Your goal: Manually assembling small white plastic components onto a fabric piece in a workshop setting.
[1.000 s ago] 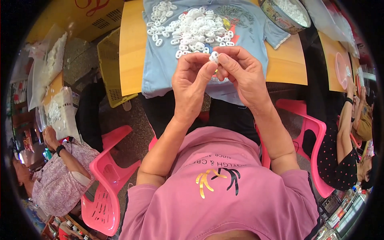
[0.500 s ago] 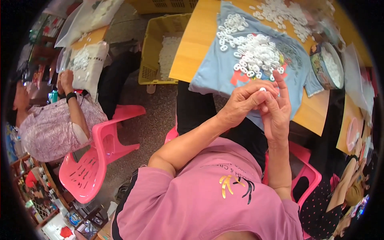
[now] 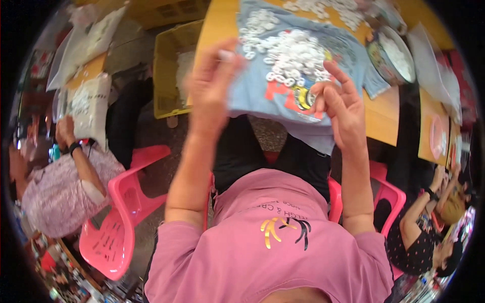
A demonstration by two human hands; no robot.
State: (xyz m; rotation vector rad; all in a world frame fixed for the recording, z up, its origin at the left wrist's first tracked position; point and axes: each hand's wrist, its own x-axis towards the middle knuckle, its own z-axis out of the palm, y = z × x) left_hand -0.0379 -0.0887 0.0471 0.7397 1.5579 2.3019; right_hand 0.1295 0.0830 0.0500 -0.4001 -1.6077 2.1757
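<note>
My left hand [image 3: 213, 83], smeared by motion, is raised over the left edge of the table, with a small white plastic piece [image 3: 226, 55] at its closed fingertips. My right hand [image 3: 345, 112] is held in front of the light blue T-shirt [image 3: 252, 96] with its index finger stretched out and the others loosely bent; nothing shows in it. Beyond it, a heap of small white oval pieces with holes [image 3: 298, 55] lies on the shirt. A smaller group of the same pieces [image 3: 260, 22] sits at the heap's far left.
A round tub [image 3: 376, 63] of white pieces stands at the table's right side. Left of the table [image 3: 381, 118] is a yellow crate [image 3: 160, 76]. A person in a patterned top [image 3: 68, 189] sits at the left by a pink chair [image 3: 108, 237]; others are at the right.
My hands were together, with a white piece between them. Now they are apart: my left hand has swung left and away with a piece, while my right hand stays nearly in place.
</note>
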